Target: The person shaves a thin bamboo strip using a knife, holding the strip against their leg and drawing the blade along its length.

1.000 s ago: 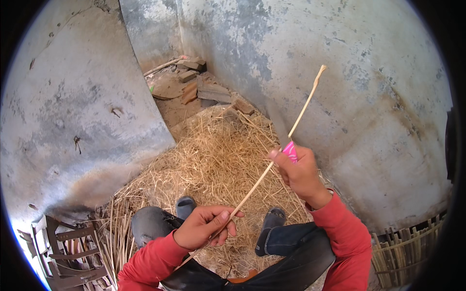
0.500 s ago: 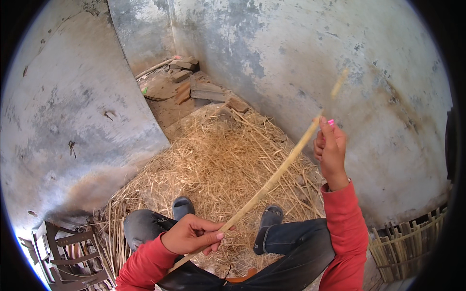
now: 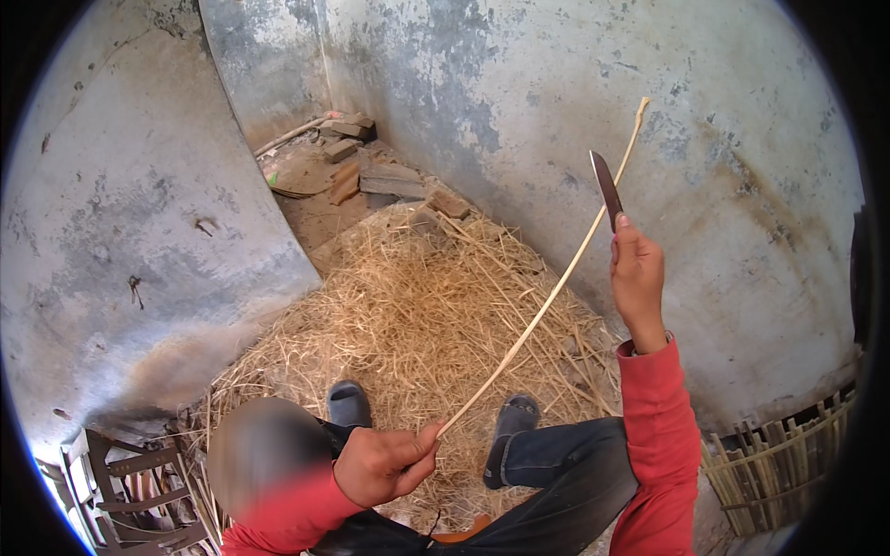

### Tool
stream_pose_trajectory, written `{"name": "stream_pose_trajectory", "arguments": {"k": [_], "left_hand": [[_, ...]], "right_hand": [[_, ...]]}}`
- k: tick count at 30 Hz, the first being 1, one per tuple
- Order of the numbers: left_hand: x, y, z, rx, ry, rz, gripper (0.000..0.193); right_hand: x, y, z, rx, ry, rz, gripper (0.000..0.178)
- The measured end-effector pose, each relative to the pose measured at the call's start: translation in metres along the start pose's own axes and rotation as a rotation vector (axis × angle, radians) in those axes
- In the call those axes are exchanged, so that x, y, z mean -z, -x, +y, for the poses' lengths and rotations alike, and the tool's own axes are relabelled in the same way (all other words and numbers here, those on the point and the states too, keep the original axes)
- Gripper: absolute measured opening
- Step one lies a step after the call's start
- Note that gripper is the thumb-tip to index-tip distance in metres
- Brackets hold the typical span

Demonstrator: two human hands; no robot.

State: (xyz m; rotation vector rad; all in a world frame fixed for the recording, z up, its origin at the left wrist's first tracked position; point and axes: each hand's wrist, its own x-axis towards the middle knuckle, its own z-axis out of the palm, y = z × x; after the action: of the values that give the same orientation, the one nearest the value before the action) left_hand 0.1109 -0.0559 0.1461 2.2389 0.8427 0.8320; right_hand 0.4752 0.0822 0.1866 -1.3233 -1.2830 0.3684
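Stained walls (image 3: pixel 556 83), loose bricks (image 3: pixel 340 149) and straw-like litter (image 3: pixel 399 306) suggest a rough workshop.

The head camera is the left unit of a fisheye pair mounted side by side on the person's head. It faces forward and steeply downward; its view is upright and unmirrored, with straight edges curving toward the rim. Both forearms (image 3: pixel 660 408) enter from below, placing the left hand (image 3: pixel 382 465) and right hand (image 3: pixel 638 273) at close range. The trousers (image 3: pixel 565 468) are viewed from above. Beyond lies the straw (image 3: pixel 399 306); the background wall (image 3: pixel 547 139) fills the upper field.
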Motion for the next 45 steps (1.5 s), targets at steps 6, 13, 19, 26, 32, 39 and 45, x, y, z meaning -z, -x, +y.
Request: {"name": "stream_pose_trajectory", "arguments": {"k": [6,13,19,26,32,39,45], "left_hand": [[-0.003,0.005,-0.008,-0.059,-0.12,0.128,0.029],[0.003,0.009,-0.013,0.011,-0.212,0.104,0.031],[0.001,0.011,-0.013,-0.015,-0.201,0.14,0.033],[0.001,0.009,-0.003,-0.082,-0.298,0.078,0.035],[-0.001,0.016,-0.011,-0.016,-0.367,0.132,0.035],[0.004,0.027,-0.018,-0.053,-0.362,0.124,0.034],[-0.001,0.027,-0.015,-0.046,-0.355,0.136,0.034]], "right_hand": [[-0.03,0.035,-0.009,-0.03,0.159,-0.27,0.05],[-0.041,0.073,-0.043,-0.054,0.185,-0.581,0.048],[-0.054,0.05,-0.041,-0.027,0.076,-0.488,0.051],[-0.007,-0.05,0.005,-0.057,0.123,0.029,0.053],[-0.03,-0.016,0.02,-0.131,0.096,-0.247,0.05],[-0.025,0.002,-0.001,-0.377,-0.041,-0.377,0.056],[-0.012,-0.025,-0.013,-0.55,-0.172,-0.304,0.051]]}}
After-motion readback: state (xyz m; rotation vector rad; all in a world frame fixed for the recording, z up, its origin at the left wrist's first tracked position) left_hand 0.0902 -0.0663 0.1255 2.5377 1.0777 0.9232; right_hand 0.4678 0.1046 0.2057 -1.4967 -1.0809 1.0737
